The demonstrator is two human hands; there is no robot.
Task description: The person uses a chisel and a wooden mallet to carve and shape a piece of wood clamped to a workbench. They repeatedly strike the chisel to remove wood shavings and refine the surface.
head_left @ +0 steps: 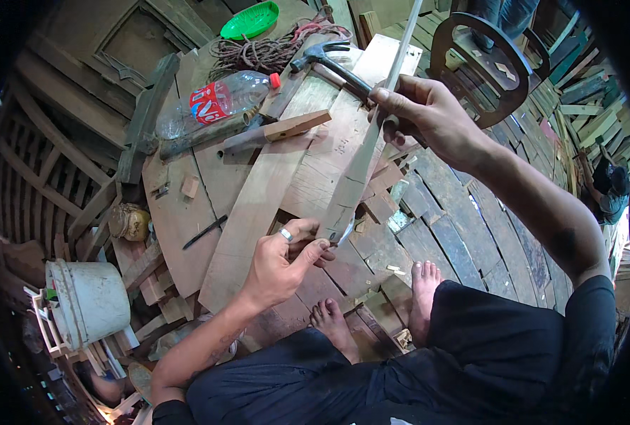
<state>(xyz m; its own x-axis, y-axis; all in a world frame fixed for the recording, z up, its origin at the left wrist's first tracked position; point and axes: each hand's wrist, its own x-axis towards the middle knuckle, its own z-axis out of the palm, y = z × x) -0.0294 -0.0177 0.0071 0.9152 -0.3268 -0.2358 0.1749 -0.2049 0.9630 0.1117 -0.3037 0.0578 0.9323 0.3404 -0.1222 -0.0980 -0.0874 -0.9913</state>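
Note:
A long, pale wooden strip [359, 164] slants across the middle, its wide end low and its thin end rising past the top edge. My left hand [276, 263], with a ring on one finger, pinches the wide end. Beside those fingertips shows a curved shiny piece [347, 232], too small to name. Higher up, my right hand [432, 117] grips the strip between thumb and fingers. A claw hammer [339, 69] lies close by, its handle running behind my right hand; I cannot tell whether my fingers touch it. Under the strip are wooden boards [258, 205] with pencil marks.
Left of the boards lie a plastic bottle [219, 106] with red label, a wood-handled tool [279, 131], a black pen [204, 232] and coiled rope [247, 55]. A white bucket [92, 304] stands lower left. A curved wooden frame [460, 71] and another person's legs [502, 18] are beyond my right hand.

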